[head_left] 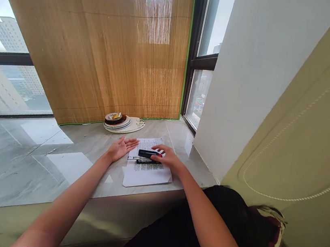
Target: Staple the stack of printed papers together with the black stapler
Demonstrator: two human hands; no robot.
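Observation:
A black stapler lies over the printed sheets of paper, and a metal part juts from its left end. Its upper arm looks raised from the base. My right hand grips the stapler's right end between thumb and fingers. My left hand rests palm up at the left edge of the paper, fingers stretched out, nothing seen in it. The paper lies on the marble windowsill close to its front edge.
Behind the paper stands a stack of plates on the sill. A bamboo mat leans against the windows. To the right are a white wall and a hanging bead chain. My leg in black is below the sill.

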